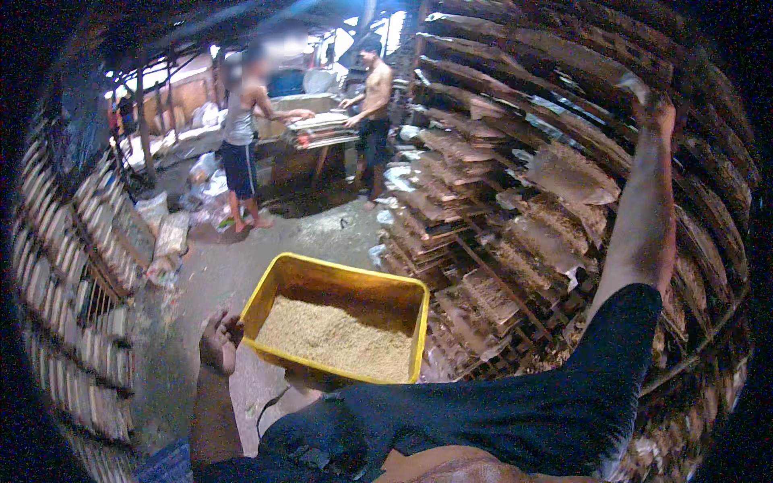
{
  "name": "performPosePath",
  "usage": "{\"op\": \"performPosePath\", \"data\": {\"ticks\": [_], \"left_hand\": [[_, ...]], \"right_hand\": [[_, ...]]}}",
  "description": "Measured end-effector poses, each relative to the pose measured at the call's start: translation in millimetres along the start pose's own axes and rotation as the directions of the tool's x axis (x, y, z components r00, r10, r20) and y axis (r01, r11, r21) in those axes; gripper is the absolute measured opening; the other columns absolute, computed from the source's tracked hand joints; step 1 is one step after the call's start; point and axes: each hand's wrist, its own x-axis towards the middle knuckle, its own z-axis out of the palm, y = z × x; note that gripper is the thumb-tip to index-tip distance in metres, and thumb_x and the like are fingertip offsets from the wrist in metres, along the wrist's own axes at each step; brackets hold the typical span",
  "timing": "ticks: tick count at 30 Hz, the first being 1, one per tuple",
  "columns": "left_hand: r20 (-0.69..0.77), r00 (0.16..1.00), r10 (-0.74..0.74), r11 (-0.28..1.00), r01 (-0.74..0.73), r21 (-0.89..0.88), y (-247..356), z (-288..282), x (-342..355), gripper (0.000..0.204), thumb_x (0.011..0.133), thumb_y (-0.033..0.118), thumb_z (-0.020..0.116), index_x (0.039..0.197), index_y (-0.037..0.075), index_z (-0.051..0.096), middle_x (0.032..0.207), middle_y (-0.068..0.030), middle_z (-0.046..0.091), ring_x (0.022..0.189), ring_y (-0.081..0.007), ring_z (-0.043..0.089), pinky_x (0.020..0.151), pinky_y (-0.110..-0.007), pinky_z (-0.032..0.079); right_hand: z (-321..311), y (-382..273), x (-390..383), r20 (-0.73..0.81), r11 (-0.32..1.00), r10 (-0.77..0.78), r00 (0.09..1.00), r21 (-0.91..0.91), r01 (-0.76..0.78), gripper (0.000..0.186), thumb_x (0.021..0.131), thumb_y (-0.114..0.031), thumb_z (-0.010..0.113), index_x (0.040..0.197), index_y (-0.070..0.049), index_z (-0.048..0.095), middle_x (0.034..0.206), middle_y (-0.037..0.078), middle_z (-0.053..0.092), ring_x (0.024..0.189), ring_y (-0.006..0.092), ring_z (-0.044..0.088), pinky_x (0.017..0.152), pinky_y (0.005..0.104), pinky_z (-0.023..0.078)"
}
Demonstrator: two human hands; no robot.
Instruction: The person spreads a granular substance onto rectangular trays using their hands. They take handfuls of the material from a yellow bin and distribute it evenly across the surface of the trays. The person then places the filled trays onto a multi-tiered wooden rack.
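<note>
A yellow plastic tub (pixel 423 322) stands in front of my body, partly filled with pale tan grains (pixel 334 334) heaped toward its near side. At its left corner is my left hand (pixel 219 342), fingers loosely bent and apart, right beside the rim; whether it touches the rim is hard to see. My right arm reaches far up to the right. There my right hand (pixel 656 114) is at the upper slats of the wooden rack (pixel 564 173), closed around something small and pale that is too blurred to name.
Rack shelves with ragged sheets rise along the right. More slatted racks (pixel 76 346) line the left. Ahead, two people stand at a work table (pixel 318 129). Plastic bags and sacks (pixel 205 181) lie on the floor left of them.
</note>
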Motion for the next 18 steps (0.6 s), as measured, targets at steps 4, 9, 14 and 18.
{"op": "performPosePath", "data": {"ticks": [4,9,14,18], "left_hand": [[-0.098,0.995,-0.010,0.999,0.014,0.037,2.6,-7.6,0.4,0.040,0.088,0.030,0.063,0.114,0.004,0.050,0.096,-0.0126,0.059,0.083,-0.0213,0.060,0.079,-0.031,0.050],[-0.089,0.996,0.014,0.992,-0.003,0.123,1.3,-9.0,-0.1,0.047,0.087,0.034,0.062,0.119,0.003,0.048,0.102,-0.0124,0.056,0.088,-0.0203,0.056,0.084,-0.031,0.045],[-0.149,0.988,-0.031,0.995,0.045,0.089,-5.3,-26.9,-5.3,0.048,0.085,0.037,0.062,0.119,0.006,0.049,0.103,-0.0101,0.056,0.089,-0.0190,0.055,0.084,-0.031,0.043],[-0.147,0.988,-0.047,0.996,0.059,0.073,-16.2,-55.7,2.7,0.045,0.085,0.038,0.063,0.116,0.008,0.051,0.100,-0.0071,0.058,0.087,-0.0181,0.056,0.082,-0.031,0.043]], "right_hand": [[10.4,-11.1,2.7,-0.009,1.000,0.007,1.000,0.020,-0.007,0.023,0.085,-0.014,0.062,0.104,-0.002,0.060,0.093,0.010,0.065,0.083,0.0221,0.064,0.071,0.0345,0.053],[17.2,-8.0,2.2,-0.015,1.000,0.003,1.000,0.011,-0.003,0.022,0.085,-0.013,0.062,0.104,-0.002,0.060,0.094,0.010,0.065,0.084,0.0221,0.064,0.072,0.0348,0.053],[17.4,4.7,-9.7,-0.045,0.999,-0.023,0.999,-0.031,0.022,0.021,0.085,-0.012,0.061,0.103,-0.002,0.061,0.095,0.010,0.066,0.085,0.0221,0.064,0.073,0.0351,0.052],[3.0,25.7,-12.0,-0.077,0.964,-0.193,0.978,-0.199,0.175,0.020,0.084,-0.011,0.062,0.101,-0.002,0.061,0.094,0.009,0.066,0.084,0.0211,0.064,0.074,0.0339,0.052]]}}
